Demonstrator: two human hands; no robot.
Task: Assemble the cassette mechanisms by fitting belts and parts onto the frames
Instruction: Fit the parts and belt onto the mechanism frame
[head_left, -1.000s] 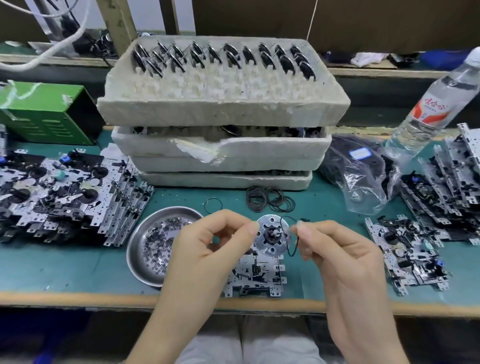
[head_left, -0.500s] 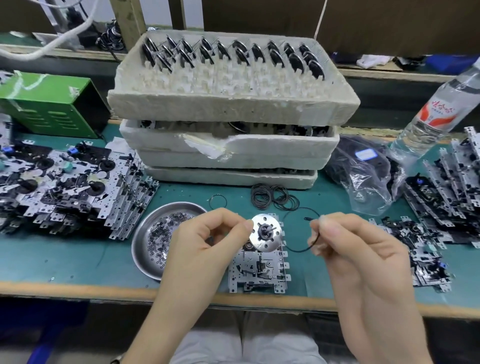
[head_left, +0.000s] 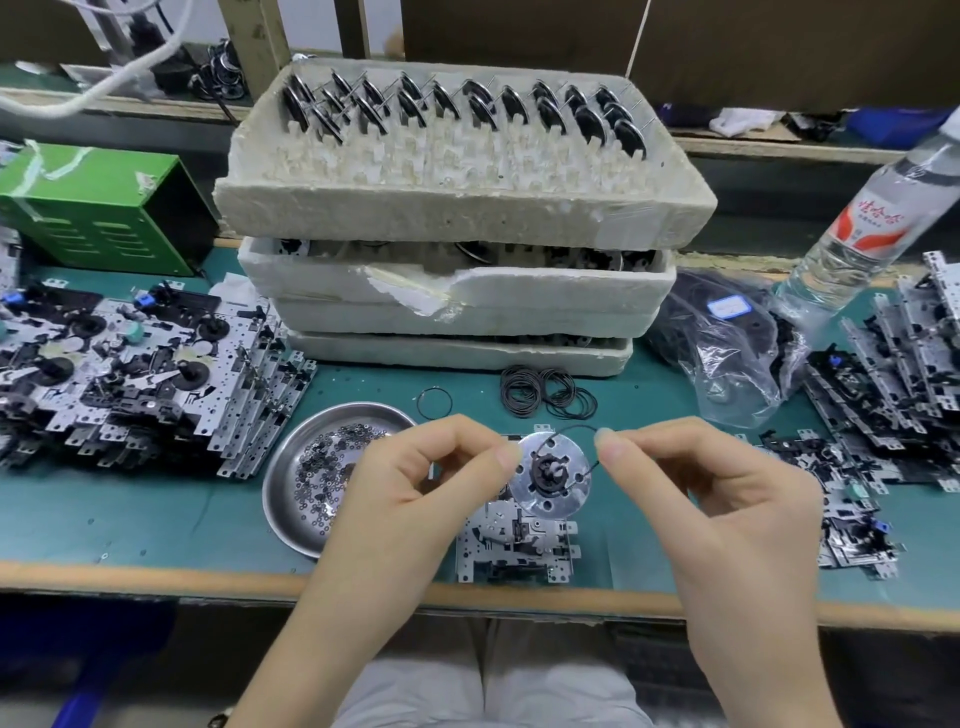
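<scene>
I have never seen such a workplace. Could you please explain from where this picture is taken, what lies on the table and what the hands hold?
No machine here: a head-worn camera looks down at a person's bare hands. The left hand pinches a round silver metal disc; the right hand pinches a thin black rubber belt lying across it. On the green table lie a grey metal frame, a steel dish of small rings, loose black belts and stacked white foam trays.
</scene>
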